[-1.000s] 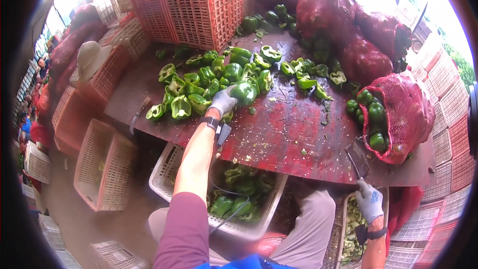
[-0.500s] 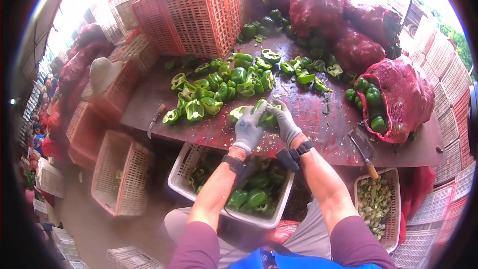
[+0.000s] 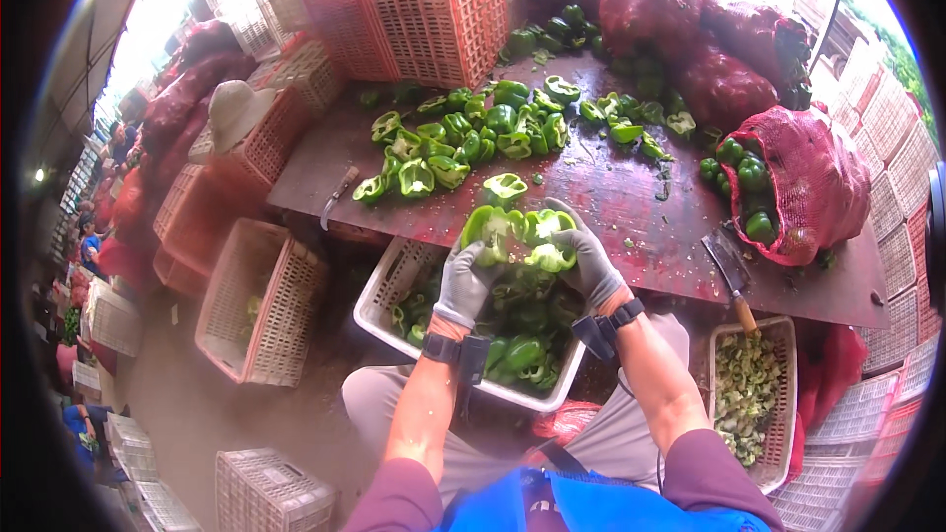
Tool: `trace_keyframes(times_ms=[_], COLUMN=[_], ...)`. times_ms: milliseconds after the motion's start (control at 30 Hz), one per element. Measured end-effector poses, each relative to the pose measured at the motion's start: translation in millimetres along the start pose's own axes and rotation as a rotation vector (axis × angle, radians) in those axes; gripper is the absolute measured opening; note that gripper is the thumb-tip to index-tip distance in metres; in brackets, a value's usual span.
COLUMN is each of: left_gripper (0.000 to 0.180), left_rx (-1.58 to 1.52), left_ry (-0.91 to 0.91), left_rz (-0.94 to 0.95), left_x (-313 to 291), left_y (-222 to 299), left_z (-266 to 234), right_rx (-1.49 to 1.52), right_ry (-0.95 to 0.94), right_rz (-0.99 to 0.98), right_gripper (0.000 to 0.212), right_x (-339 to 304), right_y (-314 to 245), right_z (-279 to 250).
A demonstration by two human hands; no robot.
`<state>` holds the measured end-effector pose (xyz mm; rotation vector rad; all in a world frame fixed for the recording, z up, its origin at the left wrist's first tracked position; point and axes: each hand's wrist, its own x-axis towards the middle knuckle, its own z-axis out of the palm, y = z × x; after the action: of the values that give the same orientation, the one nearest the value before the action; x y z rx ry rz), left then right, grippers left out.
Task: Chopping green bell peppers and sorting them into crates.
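1. Cupping both gloved hands, the person holds a bunch of cut green pepper halves (image 3: pixel 520 234) at the near edge of the dark red table (image 3: pixel 631 197), just above the white crate (image 3: pixel 386 298) below that edge.
2. The left hand (image 3: pixel 467 281) has its fingers curled half closed around the left side of the bunch; the right hand (image 3: pixel 589 264) curls the same way around the right side.
3. To do this well, I think the hands should stay pressed together so no piece slips between them, and should go low over the crate before they open.
4. The crate already holds many pepper pieces, so the bunch is better let down gently toward its middle.
5. A cleaver (image 3: pixel 731 274) lies at the near right edge of the table, apart from the hands; the right wrist should stay away from its blade.
6. More cut peppers (image 3: pixel 463 133) wait farther back on the table, toward the orange crates (image 3: pixel 424 0).
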<state>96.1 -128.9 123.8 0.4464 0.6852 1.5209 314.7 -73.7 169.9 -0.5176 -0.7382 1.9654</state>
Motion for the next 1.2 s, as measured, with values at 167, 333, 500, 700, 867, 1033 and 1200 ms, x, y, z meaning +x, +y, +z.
trace_keyframes(times_ms=[167,333,500,700,867,1033,1200], left_gripper=[0.036,0.037,0.038,0.045,0.053,0.058,0.036], left_rx=[0.074,0.237,0.403,0.844,0.953,0.603,0.86], left_ry=[0.176,0.151,0.35,0.35,0.283,0.012,-0.13], left_rz=[0.025,0.003,0.067,0.372,0.213,-0.229,-0.123], left_x=[-34,-30,-54,-55,-73,-80,-65], left_y=[10,-25,-19,-58,-38,8,-10], left_z=[-46,11,-1,1,3,3,-32], right_rx=[-0.121,-1.055,-1.879,-1.895,-1.646,-1.635,-1.651], right_ry=[0.27,0.568,0.275,-0.123,-0.096,-0.312,-0.455], right_rz=[-0.047,-0.061,-0.678,-0.776,-0.427,-0.421,-0.318], right_gripper=[0.061,0.061,0.058,0.057,0.035,0.036,0.034], right_x=[28,75,41,-22,-29,-33,-37], right_y=[12,-29,15,43,52,38,53], right_z=[-19,-160,-62,14,17,18,27])
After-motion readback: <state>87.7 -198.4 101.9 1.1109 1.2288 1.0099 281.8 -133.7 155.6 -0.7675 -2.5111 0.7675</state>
